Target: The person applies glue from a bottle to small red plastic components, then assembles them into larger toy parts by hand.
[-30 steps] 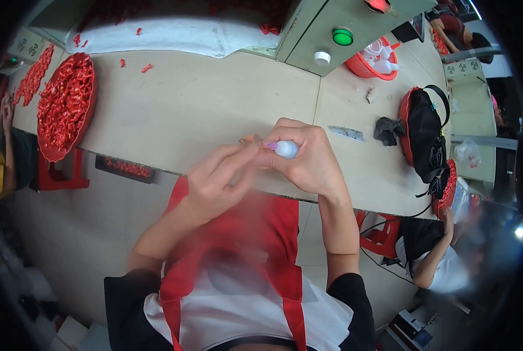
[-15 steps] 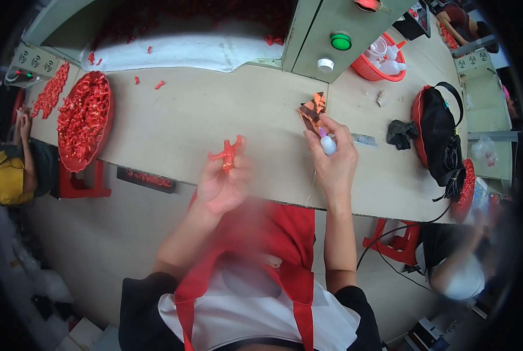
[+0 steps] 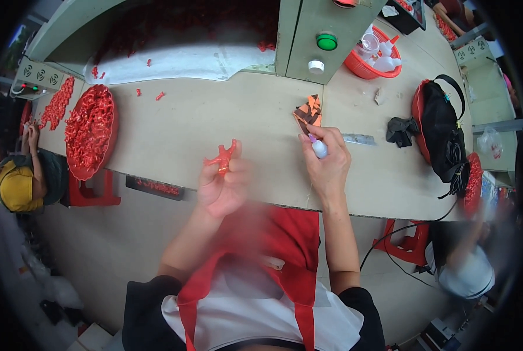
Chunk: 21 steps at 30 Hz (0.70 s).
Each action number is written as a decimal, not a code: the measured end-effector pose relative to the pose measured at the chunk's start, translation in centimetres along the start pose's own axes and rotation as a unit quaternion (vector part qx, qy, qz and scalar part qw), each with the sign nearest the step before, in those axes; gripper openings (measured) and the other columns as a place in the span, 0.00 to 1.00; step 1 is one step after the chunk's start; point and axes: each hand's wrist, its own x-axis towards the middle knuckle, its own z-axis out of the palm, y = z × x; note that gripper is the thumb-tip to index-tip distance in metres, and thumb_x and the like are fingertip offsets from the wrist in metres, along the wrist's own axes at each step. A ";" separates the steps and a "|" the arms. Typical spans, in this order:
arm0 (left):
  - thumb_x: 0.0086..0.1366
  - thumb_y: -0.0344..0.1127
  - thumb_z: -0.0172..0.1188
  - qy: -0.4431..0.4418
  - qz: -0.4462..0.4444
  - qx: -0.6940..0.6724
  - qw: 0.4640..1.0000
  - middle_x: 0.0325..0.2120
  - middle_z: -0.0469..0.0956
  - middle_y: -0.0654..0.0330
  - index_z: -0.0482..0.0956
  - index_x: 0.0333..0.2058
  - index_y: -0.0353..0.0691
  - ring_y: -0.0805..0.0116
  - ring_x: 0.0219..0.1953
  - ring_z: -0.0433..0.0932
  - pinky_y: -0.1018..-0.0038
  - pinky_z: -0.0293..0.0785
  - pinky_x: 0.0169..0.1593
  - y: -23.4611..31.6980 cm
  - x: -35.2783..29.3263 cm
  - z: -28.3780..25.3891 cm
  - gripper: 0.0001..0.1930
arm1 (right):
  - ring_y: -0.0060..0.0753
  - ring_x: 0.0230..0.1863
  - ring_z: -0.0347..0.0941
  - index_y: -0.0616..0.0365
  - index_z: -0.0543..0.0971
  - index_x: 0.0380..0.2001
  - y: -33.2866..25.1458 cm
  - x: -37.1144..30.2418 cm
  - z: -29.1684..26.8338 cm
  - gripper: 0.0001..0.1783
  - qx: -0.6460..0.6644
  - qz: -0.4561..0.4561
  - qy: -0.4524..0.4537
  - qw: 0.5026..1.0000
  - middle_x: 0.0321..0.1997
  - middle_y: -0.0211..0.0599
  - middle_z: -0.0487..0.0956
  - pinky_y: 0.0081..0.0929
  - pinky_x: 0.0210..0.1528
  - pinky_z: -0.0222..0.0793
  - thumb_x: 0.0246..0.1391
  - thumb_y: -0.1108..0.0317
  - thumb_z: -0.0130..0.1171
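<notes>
Between the thumb and fingers of my left hand (image 3: pixel 221 190) is a small glossy red branched plastic piece (image 3: pixel 221 159), raised above the table's near edge. My right hand (image 3: pixel 330 167) is closed round a small squeeze bottle (image 3: pixel 320 150), whitish with a purple tip. The tip points up and left, close to a crumpled orange and dark brown scrap (image 3: pixel 307 114) on the table. A gap separates the bottle from the red piece. Haze blurs the lower edge of my left hand.
A red tray heaped with red pieces (image 3: pixel 91 134) stands at left. Ahead is a grey-green machine cabinet (image 3: pixel 308 35). At right are a red basket with plastic cups (image 3: pixel 364 70), a flat strip (image 3: pixel 359 139), a black crumpled bag (image 3: pixel 400 133) and a black handbag (image 3: pixel 443 128). Co-workers sit both sides.
The whole view has shifted a little. My right hand with the bottle has drawn slightly back from the scrap, and the red piece in my left hand has tilted slightly.
</notes>
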 end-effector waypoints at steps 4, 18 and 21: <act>0.55 0.31 0.57 0.000 0.051 0.018 0.999 0.34 0.68 0.64 0.65 0.54 0.45 0.72 0.33 0.69 0.81 0.71 0.39 0.1 -0.6 0.8 0.26 | 0.38 0.32 0.74 0.59 0.77 0.32 0.1 -0.1 0.4 0.10 0.011 -0.045 0.005 0.999 0.30 0.39 0.75 0.29 0.36 0.69 0.42 0.72 0.62; 0.52 0.20 0.58 0.278 0.371 0.775 0.430 0.31 0.77 0.56 0.73 0.45 0.31 0.70 0.35 0.78 0.78 0.76 0.38 3.1 -4.3 9.1 0.19 | 0.34 0.33 0.73 0.64 0.77 0.31 -0.8 -0.6 0.1 0.07 -0.004 -0.019 -0.004 1.000 0.32 0.40 0.75 0.26 0.37 0.68 0.45 0.76 0.59; 0.48 0.16 0.58 0.227 0.403 0.847 0.261 0.31 0.77 0.57 0.73 0.46 0.33 0.72 0.33 0.79 0.80 0.77 0.35 2.3 -3.8 8.3 0.22 | 0.35 0.32 0.73 0.64 0.77 0.30 -0.4 -0.5 0.4 0.06 0.001 -0.032 0.000 1.000 0.31 0.40 0.75 0.27 0.36 0.68 0.45 0.75 0.59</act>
